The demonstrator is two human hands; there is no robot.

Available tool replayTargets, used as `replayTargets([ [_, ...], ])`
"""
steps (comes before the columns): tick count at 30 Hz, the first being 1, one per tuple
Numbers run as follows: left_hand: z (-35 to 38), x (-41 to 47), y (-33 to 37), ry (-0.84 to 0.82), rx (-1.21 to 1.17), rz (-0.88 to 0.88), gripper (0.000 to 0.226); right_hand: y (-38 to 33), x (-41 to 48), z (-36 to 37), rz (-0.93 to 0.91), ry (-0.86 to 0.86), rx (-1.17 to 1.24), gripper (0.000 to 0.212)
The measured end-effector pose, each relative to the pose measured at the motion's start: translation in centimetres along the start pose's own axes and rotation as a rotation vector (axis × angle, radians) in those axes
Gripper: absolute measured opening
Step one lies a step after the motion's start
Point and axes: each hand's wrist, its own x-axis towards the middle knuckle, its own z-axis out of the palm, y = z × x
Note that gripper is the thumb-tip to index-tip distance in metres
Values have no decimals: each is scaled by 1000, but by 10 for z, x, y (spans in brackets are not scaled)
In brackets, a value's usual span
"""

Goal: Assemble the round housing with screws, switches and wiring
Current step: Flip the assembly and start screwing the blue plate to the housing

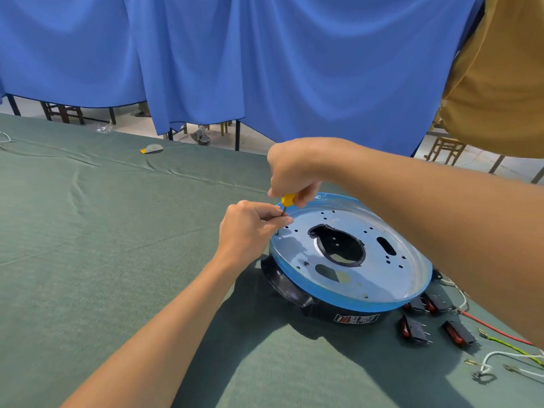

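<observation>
Housing [379,275] rim under hands [250,228] with screwdriver [288,199]

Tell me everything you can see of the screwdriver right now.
The screwdriver is small, with a stubby yellow handle, plastic by its look, and a thin dark shaft. It stands nearly upright, tip down near the left edge of the silver plate on the round housing. The right hand grips the handle from above; the left hand pinches the shaft lower down. The tip, and any screw under it, cannot be made out.
</observation>
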Motion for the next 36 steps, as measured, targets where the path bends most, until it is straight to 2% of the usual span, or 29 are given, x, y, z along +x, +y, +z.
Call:
replayTargets([
  [3, 0, 1, 1, 2, -27, -17, 16, 4, -9, -3, -95, 134, -188, 35],
  [5, 0, 0, 2, 6, -44, -26, 18, 6, -12, -4, -147, 168, -204, 41],
  [7, 0, -1, 2, 1, -58, -25, 20, 7, -11, -1, -180, 132, -197, 36],
  [9, -1, -2, 2, -5, -64, -15, 20, 6, -6, -1, -131, 82, -158, 28],
  [12, -1, -1, 2, 3, -58, -11, 19, 6, 0, -3, 25, -32, -34, 30],
  [15, 0, 0, 2, -4, -35, -4, 18, 10, 3, -2, 62, -100, 46, 33],
  [17, 0, 0, 2, -3, -28, -5, 17, 13, -2, -3, 2, -71, 27, 30],
  [20, 0, 1, 2, 0, -26, -11, 18, 17, -8, -7, -166, 67, -100, 13],
  [21, -1, 1, 1, -1, -29, -12, 18, 17, -10, -6, -195, 98, -128, 15],
  [24, -1, -1, 0, 5, -33, 5, 19, 14, -8, 3, -141, 159, -90, 30],
  [27, -1, 0, -1, 5, -14, 43, 20, 10, -3, 9, 10, 130, -40, 25],
  [29, 0, 1, 0, -5, 12, 60, 17, 10, -2, 9, 37, 109, -18, 27],
  [32, -1, 1, 1, -15, 39, 72, 12, 15, -5, 6, -31, 113, 45, 24],
  [36, -2, 1, 0, -15, 21, 56, 14, 19, -11, 3, -169, 144, -34, 9],
])
